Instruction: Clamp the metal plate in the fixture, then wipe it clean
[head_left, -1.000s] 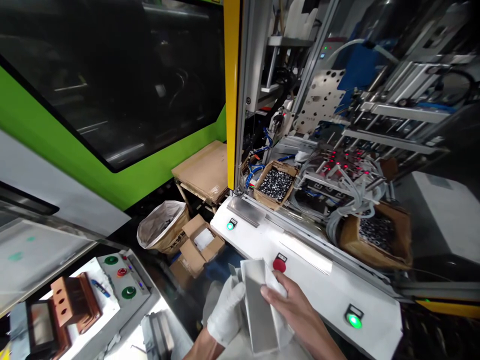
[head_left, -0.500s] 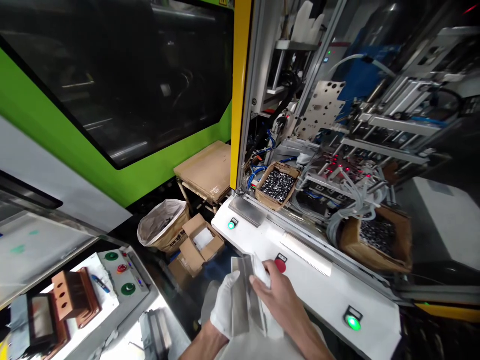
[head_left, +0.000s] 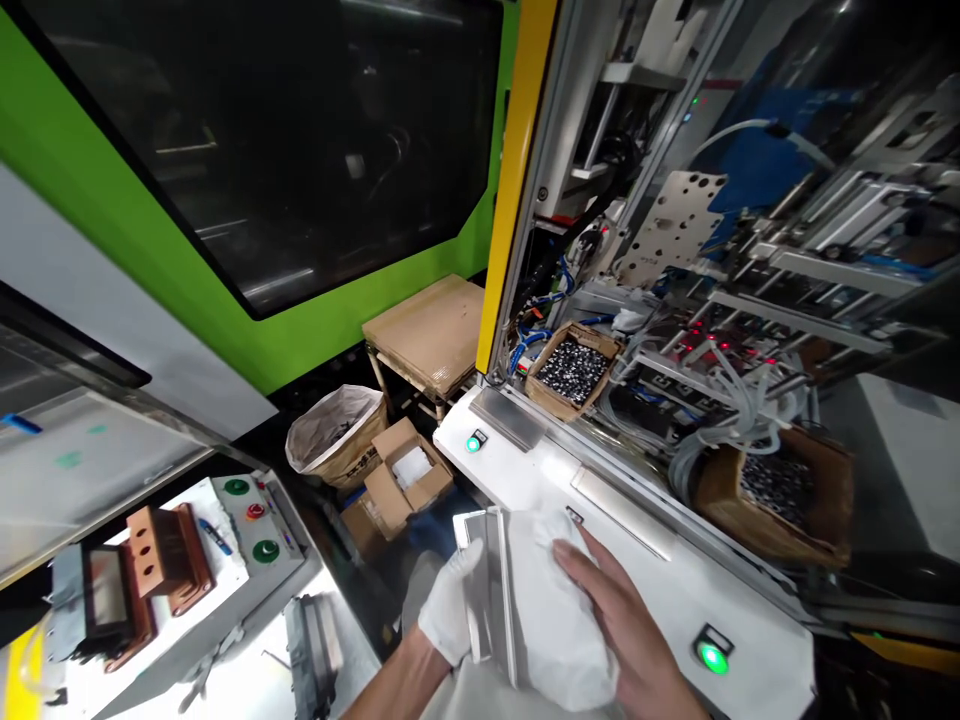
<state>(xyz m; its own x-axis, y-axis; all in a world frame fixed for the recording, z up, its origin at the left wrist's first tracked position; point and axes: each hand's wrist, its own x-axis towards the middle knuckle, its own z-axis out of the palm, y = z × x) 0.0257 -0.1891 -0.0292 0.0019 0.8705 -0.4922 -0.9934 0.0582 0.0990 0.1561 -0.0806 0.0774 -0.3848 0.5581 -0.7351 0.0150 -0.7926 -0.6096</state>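
My left hand [head_left: 450, 612], in a white glove, is shut on a long bright metal sheet part [head_left: 487, 590], which stands nearly edge-on with a bent flange. My right hand [head_left: 619, 610] is bare, and its spread fingers press on a crumpled white cloth [head_left: 559, 625]. That cloth lies against the right side of the metal part and hides its lower face. Both hands are above the white machine console [head_left: 637, 530].
A green-lit button [head_left: 712, 657] sits on the console near my right hand. Cardboard boxes of small dark parts [head_left: 574, 370] stand in the machine behind it. Lower left, a copper block [head_left: 169, 550] rests beside a control panel [head_left: 251, 520]. Open cartons stand on the floor.
The metal part has turned from showing its flat face to nearly edge-on. My right hand has moved off it, rightward onto the cloth. The view has shifted slightly.
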